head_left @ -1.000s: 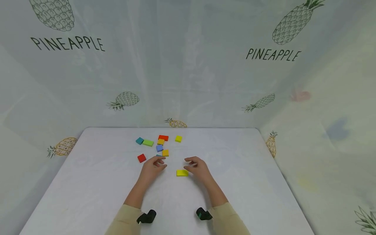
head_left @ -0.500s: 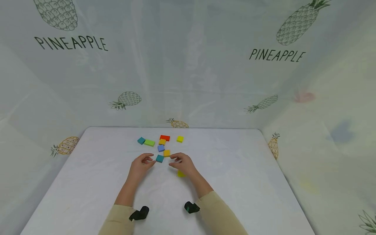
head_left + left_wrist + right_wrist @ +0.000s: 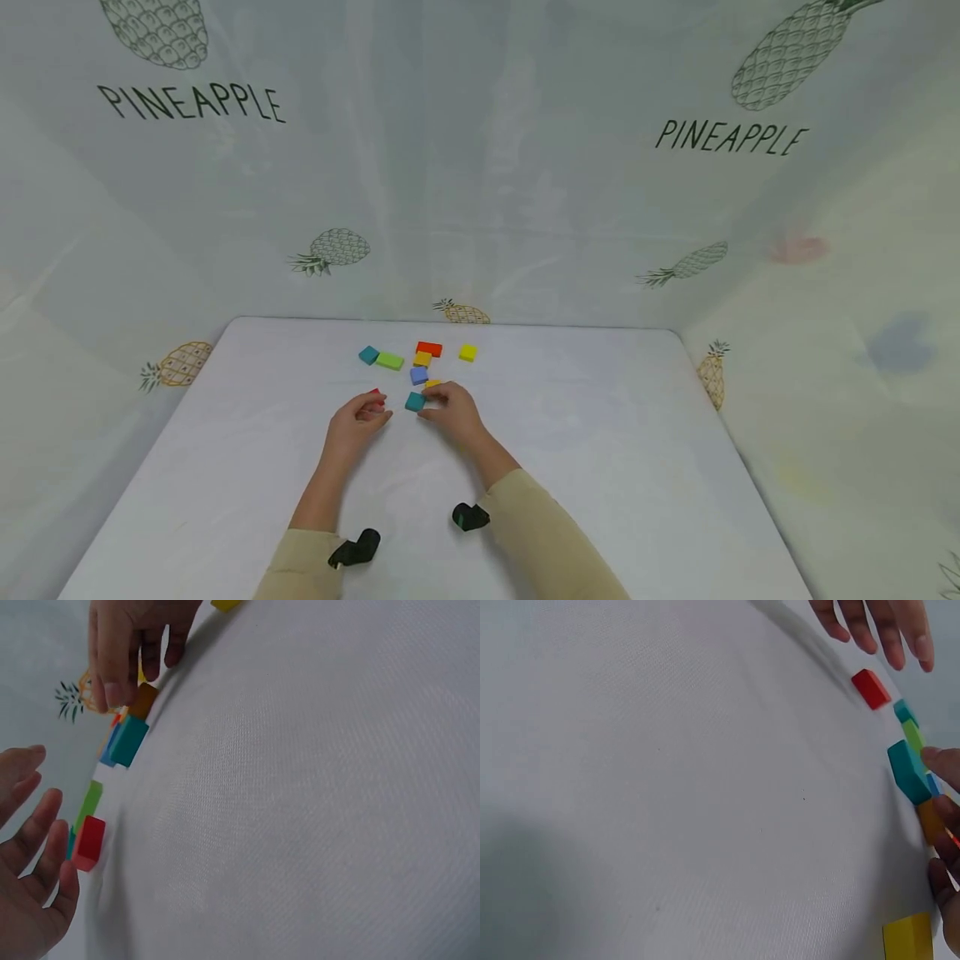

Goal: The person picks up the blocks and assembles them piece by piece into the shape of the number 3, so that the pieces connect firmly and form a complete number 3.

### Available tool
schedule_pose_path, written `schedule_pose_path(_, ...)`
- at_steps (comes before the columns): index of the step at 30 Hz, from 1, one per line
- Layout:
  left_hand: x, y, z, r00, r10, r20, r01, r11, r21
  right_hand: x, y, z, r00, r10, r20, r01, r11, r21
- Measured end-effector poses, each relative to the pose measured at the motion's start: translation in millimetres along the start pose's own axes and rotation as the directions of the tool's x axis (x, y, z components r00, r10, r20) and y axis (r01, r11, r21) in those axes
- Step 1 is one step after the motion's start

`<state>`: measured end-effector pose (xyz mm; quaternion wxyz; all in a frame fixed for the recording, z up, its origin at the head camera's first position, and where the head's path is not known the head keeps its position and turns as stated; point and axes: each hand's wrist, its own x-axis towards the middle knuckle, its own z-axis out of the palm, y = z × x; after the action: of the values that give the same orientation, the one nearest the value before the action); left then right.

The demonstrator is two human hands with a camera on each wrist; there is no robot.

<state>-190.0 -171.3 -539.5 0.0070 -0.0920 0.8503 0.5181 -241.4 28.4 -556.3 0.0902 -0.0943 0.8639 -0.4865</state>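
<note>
My left hand (image 3: 356, 429) hovers with parted fingers beside a red block (image 3: 89, 843), partly covered by the fingers in the head view. In the left wrist view the fingers (image 3: 46, 851) stand apart from each other, with nothing between them. My right hand (image 3: 457, 421) is at a teal block (image 3: 415, 402), thumb and index finger loosely spread at its right side. Behind those fingers an orange-yellow block (image 3: 928, 821) is mostly hidden in the head view. A yellow block (image 3: 909, 939) lies nearer to me, covered by the right arm in the head view.
Beyond the hands lie a blue block (image 3: 418, 376), an orange-yellow block (image 3: 422, 359), a red-orange block (image 3: 430, 349), a yellow block (image 3: 468, 352), a light green block (image 3: 390, 361) and another teal block (image 3: 368, 355). Pineapple-print sheeting (image 3: 480, 167) rises behind the white table (image 3: 600, 433).
My right hand has moved left and forward, from by the near yellow block to the teal block. My left hand has moved left, away from the teal block to the red one.
</note>
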Motion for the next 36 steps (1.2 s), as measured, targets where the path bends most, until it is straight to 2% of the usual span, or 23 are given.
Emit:
schedule_pose_path(4, 0.6, -4.0, -0.1, 1.000, 0.005, -0.013, -0.004, 1.000, 0.007, 4.9, 1, 5, 0.999, 0.040, -0.017, -0.041, 0.999, -0.024)
schedule_pose_path(15, -2.6, -6.0, -4.6, 1.000, 0.000, -0.023, 0.000, 1.000, 0.014, 10.6, -3, 10, 0.998, 0.045, -0.041, -0.050, 0.991, -0.124)
schedule_pose_path(25, -2.2, -7.4, -2.1, 0.999, 0.018, -0.026, -0.018, 1.000, 0.008, 13.1, -3, 13, 0.997, 0.056, -0.059, -0.066, 0.984, -0.166)
schedule_pose_path(36, -3.5, -3.5, 3.6, 1.000, 0.027, -0.009, -0.027, 1.000, -0.010, 10.4, -6, 11, 0.997, 0.053, -0.063, -0.061, 0.990, -0.128)
